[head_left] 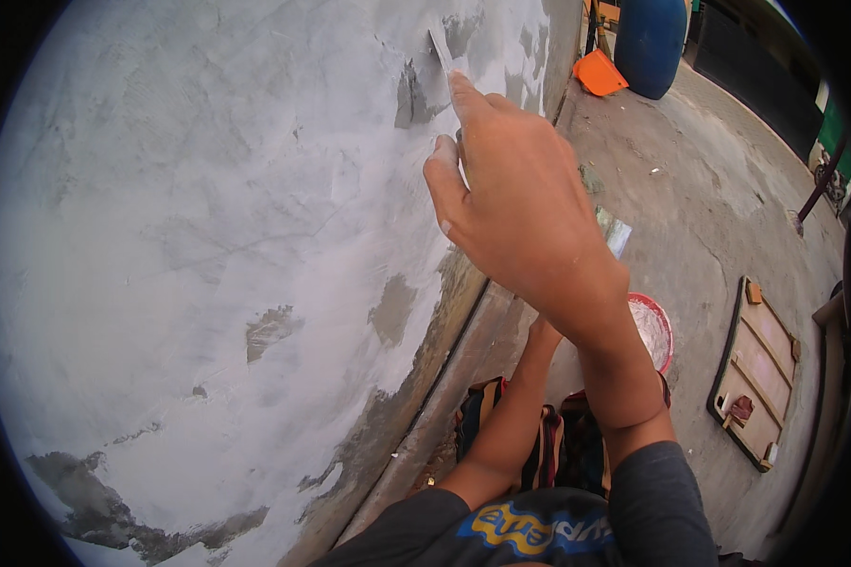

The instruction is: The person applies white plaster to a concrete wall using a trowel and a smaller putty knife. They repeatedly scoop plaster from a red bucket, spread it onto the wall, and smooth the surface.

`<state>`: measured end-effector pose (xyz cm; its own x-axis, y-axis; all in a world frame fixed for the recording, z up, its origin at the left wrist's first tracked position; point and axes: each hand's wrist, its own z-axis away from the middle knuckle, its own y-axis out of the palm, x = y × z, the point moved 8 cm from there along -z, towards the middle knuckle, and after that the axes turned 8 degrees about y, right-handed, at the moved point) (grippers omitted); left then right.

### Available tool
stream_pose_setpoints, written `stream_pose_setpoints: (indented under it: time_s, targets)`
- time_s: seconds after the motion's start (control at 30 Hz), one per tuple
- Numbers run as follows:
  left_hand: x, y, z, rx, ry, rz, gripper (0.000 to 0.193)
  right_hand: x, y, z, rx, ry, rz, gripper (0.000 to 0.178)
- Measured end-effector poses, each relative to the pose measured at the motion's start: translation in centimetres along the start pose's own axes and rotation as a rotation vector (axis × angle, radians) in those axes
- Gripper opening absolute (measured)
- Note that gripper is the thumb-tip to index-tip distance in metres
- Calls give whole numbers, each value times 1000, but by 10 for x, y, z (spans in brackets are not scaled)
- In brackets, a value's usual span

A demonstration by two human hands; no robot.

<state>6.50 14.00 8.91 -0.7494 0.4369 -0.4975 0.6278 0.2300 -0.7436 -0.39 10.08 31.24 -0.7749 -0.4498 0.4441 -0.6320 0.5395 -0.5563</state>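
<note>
My right hand (529, 189) is closed around a putty knife (442, 52), with the index finger stretched along its thin blade. The blade lies against the wall (208, 236), which is smeared with white putty and has bare grey patches. My left forearm (501, 425) rises beneath the right one. The left hand itself is hidden behind my right wrist, so its fingers do not show. Just beyond that wrist a flat, pale, shiny plate (617, 234) sticks out; what holds it cannot be seen. A red-rimmed bucket (669, 345) with white putty inside is partly covered by my right forearm.
A concrete floor (690, 246) runs along the wall's base. On it at the right lies a wooden-framed panel (764, 364) with small items on it. Toward the far end are an orange dustpan (600, 74) and a large blue barrel (650, 47). A dark pole (823, 184) stands at the far right.
</note>
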Motion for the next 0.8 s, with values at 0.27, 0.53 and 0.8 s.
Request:
stream_pose_setpoints:
  time_s: [0.27, 0.53, 0.8]
  targets:
    - [5, 31, 7, -263, 267, 434, 46, 38, -7, 34, 151, 4, -2, 46]
    - [-4, 25, 0, 20, 32, 408, 46, -3, -27, -3, -118, -26, 131, 47]
    - [-15, 26, -4, 85, 29, 605, 43, 49, 19, 39, 117, -25, -36, 67]
